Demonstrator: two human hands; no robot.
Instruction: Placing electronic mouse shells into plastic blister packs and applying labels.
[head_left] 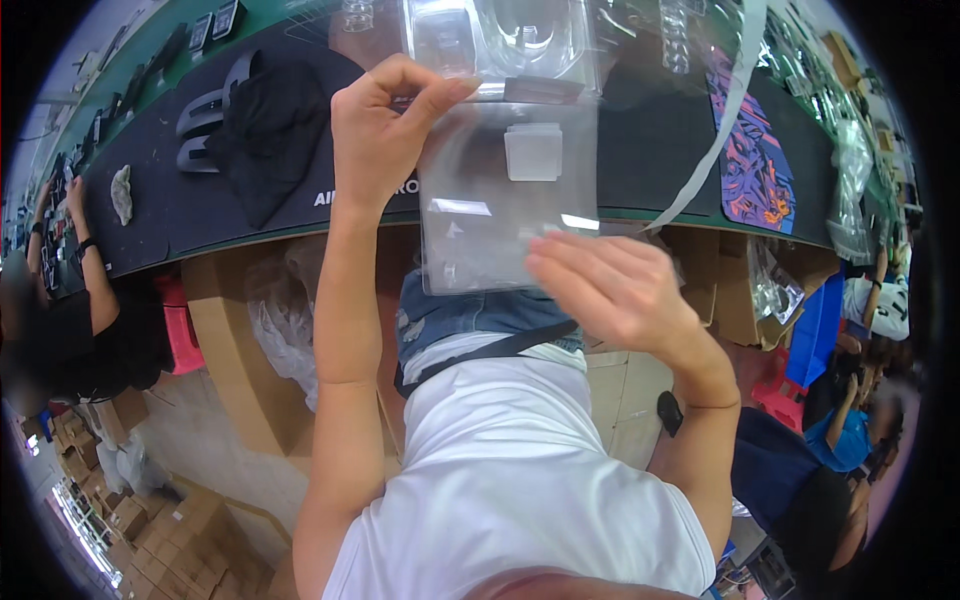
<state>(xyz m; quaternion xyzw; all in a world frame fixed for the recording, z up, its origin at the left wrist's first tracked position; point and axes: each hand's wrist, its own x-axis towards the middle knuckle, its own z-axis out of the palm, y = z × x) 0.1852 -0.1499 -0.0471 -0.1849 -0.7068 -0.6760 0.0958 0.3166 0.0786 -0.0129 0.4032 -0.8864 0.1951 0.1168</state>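
A clear plastic clamshell package (510, 218) lies opened out in front of me, its flat panel hanging over the table's front edge toward my lap. My left hand (385, 125) pinches it near the fold, thumb and forefinger closed on the upper left edge. Beyond the fold sits the moulded half with a rounded hollow. A whitish square patch (535, 152) shows on or through the panel. My right hand (615, 290) is at the panel's lower right, fingers stretched out side by side, their tips over the plastic. Its thumb is hidden.
A black mat (290, 215) covers the table. Left on it lie a black cloth (265, 140) and grey curved parts (205, 120). Rightward are a white strip (700, 170) and a purple patterned board (750, 150). Cardboard boxes (225, 340) stand below; co-workers flank both sides.
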